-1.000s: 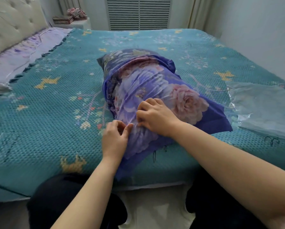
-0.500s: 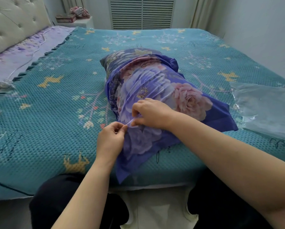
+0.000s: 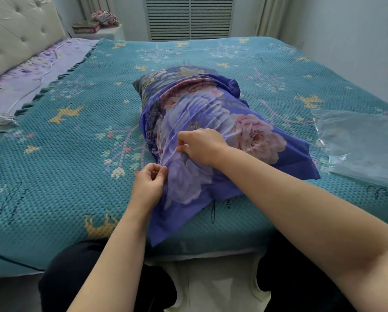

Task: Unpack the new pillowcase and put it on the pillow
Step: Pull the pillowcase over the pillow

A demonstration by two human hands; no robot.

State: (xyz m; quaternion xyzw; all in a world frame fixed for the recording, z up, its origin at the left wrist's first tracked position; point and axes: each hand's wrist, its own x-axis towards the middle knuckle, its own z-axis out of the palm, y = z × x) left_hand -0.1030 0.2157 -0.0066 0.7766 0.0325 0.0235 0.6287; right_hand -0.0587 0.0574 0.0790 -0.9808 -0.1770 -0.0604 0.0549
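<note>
Blue floral pillowcase (image 3: 213, 131) covers the pillow (image 3: 166, 78) mid-bed on the teal bedspread (image 3: 64, 143), its near edge pinched by the left hand (image 3: 149, 182) and, just beyond, the right hand (image 3: 199, 146), clear plastic packaging (image 3: 357, 145) lying at right.

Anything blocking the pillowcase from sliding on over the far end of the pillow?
Nothing visible. Both the left hand and right hand pinch the pillowcase; the pillow pokes out beyond it on bare bedspread. The plastic bag lies aside.
</note>
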